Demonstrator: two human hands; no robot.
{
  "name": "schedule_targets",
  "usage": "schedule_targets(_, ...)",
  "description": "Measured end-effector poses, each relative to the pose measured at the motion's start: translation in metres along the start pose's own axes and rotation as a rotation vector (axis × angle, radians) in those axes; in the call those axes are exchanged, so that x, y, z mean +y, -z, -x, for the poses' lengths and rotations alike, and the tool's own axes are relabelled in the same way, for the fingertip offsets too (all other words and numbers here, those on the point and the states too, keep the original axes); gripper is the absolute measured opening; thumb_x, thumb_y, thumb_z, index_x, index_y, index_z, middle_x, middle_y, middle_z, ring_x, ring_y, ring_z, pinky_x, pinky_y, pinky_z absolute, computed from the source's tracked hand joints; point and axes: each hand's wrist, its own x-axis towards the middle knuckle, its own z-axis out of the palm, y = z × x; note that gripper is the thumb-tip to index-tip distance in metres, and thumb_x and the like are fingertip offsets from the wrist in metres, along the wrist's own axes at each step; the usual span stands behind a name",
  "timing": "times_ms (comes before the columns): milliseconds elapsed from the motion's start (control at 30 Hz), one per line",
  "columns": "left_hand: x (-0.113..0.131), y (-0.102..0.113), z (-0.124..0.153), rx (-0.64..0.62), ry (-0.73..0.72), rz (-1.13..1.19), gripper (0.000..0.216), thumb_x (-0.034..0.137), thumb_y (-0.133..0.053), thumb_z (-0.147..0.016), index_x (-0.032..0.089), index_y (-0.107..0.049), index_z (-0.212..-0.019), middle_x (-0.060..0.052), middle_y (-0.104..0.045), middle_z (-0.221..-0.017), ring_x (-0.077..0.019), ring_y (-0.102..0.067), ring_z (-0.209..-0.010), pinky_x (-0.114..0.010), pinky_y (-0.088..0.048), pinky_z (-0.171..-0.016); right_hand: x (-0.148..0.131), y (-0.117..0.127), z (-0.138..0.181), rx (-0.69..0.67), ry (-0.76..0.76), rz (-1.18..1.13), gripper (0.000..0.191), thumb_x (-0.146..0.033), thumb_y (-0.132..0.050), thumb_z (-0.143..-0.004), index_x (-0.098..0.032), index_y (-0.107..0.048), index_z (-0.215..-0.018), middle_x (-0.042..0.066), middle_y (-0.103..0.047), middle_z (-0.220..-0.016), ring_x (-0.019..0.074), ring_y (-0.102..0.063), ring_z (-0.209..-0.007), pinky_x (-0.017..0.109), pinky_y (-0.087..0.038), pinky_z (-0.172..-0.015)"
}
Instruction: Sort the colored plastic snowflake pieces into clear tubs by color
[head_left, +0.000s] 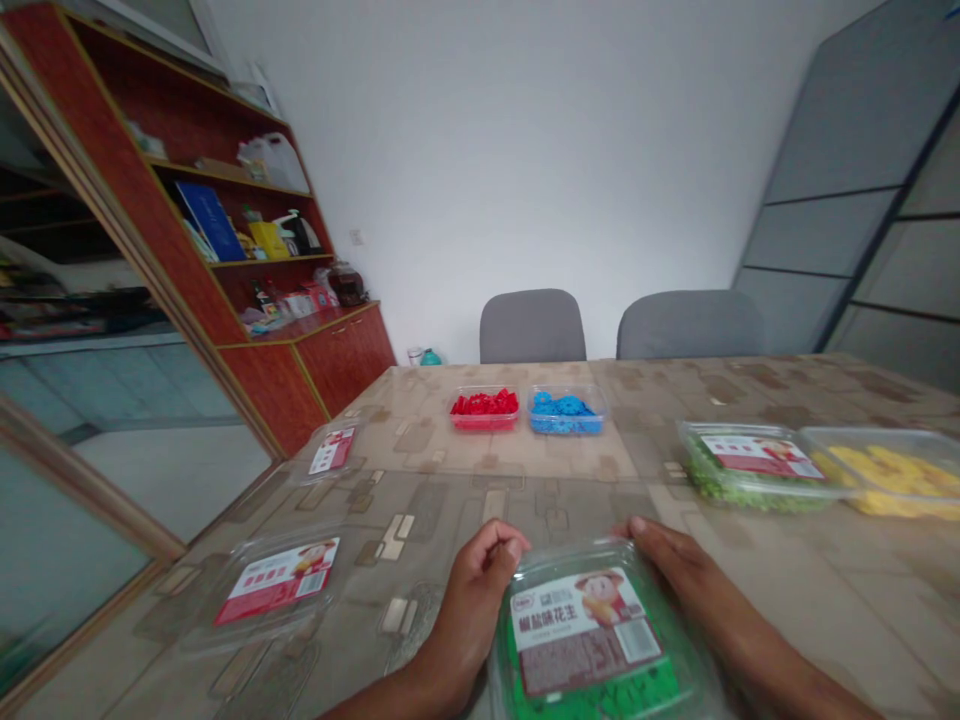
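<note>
A clear plastic container (585, 640) with a labelled lid stands on the table close in front of me, with green pieces showing under the lid. My left hand (480, 580) is closed at its far left corner, thumb and curled fingers against the lid's rim. At the far right corner, my right hand (671, 560) grips the edge, its thumb on top and its other fingers mostly hidden. To the left, a loose labelled lid (277, 580) lies flat on the table, and a second lid (331, 452) rests farther back.
Open containers of red pieces (484, 408) and blue pieces (566, 410) stand mid-table. At right, a lidded container of light green pieces (757, 465) touches one with yellow pieces (892, 470). Two grey chairs (532, 325) are beyond the table (450, 500); a wooden cabinet (345, 360) is at left.
</note>
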Motion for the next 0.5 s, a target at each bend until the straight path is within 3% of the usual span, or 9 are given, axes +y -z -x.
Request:
schedule_targets(100, 0.000, -0.001, 0.000, 0.005, -0.010, -0.016, 0.031, 0.049, -0.057, -0.078, 0.018, -0.055, -0.077, 0.006, -0.044, -0.063, -0.0125, -0.039, -0.058, -0.023, -0.032, -0.056, 0.007, 0.007, 0.020, 0.039, 0.068, 0.056, 0.066, -0.078, -0.045, -0.084, -0.020, -0.075, -0.093, 0.012, -0.076, -0.104, 0.0325, -0.067, -0.104, 0.038, -0.055, -0.089)
schedule_targets(167, -0.001, -0.001, 0.000, 0.012, -0.011, -0.031, 0.032, 0.049, -0.057, -0.078, 0.018, -0.055, -0.077, 0.005, -0.045, -0.063, -0.0128, -0.040, -0.059, -0.023, -0.032, -0.056, 0.017, 0.007, 0.029, 0.046, 0.077, 0.071, 0.064, -0.074, -0.043, -0.088, -0.021, -0.075, -0.104, 0.011, -0.074, -0.116, 0.0324, -0.065, -0.112, 0.037, -0.055, -0.090)
schedule_targets(333, 0.000, -0.001, 0.003, 0.005, -0.041, -0.066, 0.034, 0.051, -0.055, -0.081, 0.018, -0.055, -0.078, 0.004, -0.046, -0.065, -0.0139, -0.044, -0.062, -0.024, -0.036, -0.058, 0.036, 0.004, 0.035, -0.008, 0.153, 0.126, 0.058, -0.065, -0.045, -0.092, -0.020, -0.073, -0.115, 0.012, -0.074, -0.118, 0.0318, -0.067, -0.112, 0.036, -0.057, -0.092)
schedule_targets(500, 0.007, 0.003, 0.002, -0.044, -0.107, -0.215, 0.029, 0.046, -0.047, -0.089, 0.019, -0.055, -0.082, 0.001, -0.054, -0.071, -0.0179, -0.055, -0.070, -0.028, -0.044, -0.066, 0.036, 0.008, 0.032, 0.036, 0.156, 0.130, 0.057, -0.065, -0.047, -0.091, -0.021, -0.074, -0.115, 0.012, -0.075, -0.117, 0.0339, -0.066, -0.114, 0.038, -0.059, -0.089)
